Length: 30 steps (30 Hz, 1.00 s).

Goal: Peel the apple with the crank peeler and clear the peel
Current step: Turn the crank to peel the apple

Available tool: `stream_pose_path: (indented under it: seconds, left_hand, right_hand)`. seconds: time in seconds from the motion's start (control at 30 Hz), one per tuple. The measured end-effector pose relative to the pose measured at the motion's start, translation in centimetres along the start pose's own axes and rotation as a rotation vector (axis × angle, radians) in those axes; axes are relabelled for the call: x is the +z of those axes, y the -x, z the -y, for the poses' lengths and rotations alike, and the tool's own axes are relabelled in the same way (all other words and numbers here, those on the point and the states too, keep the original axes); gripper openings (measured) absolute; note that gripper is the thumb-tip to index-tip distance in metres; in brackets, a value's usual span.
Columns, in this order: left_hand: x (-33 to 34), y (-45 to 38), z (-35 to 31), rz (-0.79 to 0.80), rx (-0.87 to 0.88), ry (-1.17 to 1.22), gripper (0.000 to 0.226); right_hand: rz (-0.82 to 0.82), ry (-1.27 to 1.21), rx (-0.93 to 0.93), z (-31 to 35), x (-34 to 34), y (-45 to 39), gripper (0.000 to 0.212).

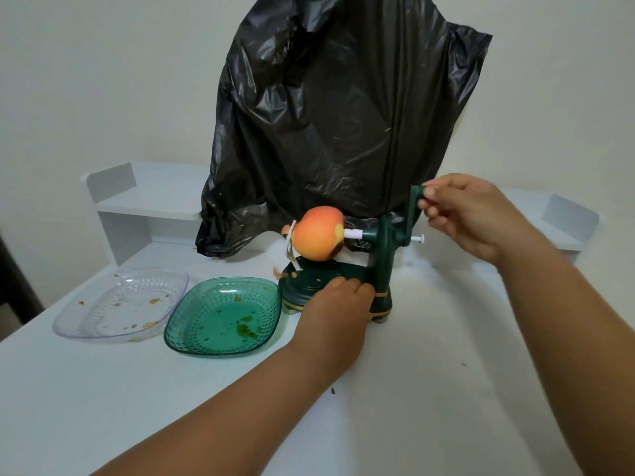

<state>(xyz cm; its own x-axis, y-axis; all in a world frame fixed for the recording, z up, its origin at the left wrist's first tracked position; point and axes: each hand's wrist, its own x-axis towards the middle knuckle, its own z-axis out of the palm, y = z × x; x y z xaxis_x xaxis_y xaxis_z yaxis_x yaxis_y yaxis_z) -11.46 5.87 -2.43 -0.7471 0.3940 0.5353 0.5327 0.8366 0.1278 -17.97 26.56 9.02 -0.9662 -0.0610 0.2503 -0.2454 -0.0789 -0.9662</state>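
A dark green crank peeler (381, 266) stands on the white table. An orange-red apple (318, 237) is spiked sideways on its white shaft, with a pale peeled band at the shaft end. The white blade arm (291, 247) touches the apple's left side, and a short bit of peel (285, 230) curls behind it. My right hand (470, 214) grips the crank handle (417, 197) at the top of its turn. My left hand (338, 302) presses on the peeler's base. Small peel scraps (283, 273) lie by the base.
A green plastic dish (192, 333) and a clear plastic dish (72, 326) lie left of the peeler, both holding small scraps. A large black rubbish bag (336, 115) stands just behind the peeler. White shelf units (144, 197) sit at the back left and right.
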Motion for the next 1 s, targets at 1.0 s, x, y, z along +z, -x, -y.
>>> stream_pose_path:
  seconds: [1.0]
  left_hand:
    - [-0.1,-0.1,-0.1,0.003,-0.015,0.022,0.014]
  right_hand:
    - [0.246,-0.135,0.119,0.1,-0.2,1.0,0.013]
